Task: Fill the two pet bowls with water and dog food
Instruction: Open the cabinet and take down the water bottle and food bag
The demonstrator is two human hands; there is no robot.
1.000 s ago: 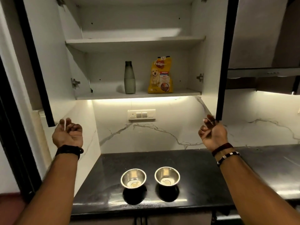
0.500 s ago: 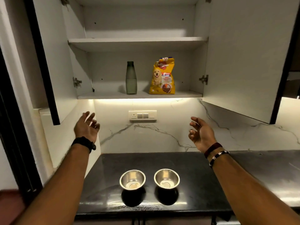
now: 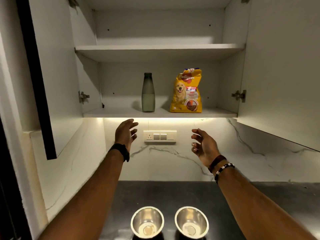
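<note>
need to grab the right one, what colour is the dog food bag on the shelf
Yellow, with a golden dog pictured on the dog food bag; seen in the head view.

This is a home kitchen, as shown by the white wall cabinet (image 3: 155,52) with its doors swung open above a dark stone countertop (image 3: 270,201), a marble-patterned backsplash (image 3: 242,153) lit by an under-cabinet light strip, and a wall switch-and-socket plate (image 3: 160,136).
</note>
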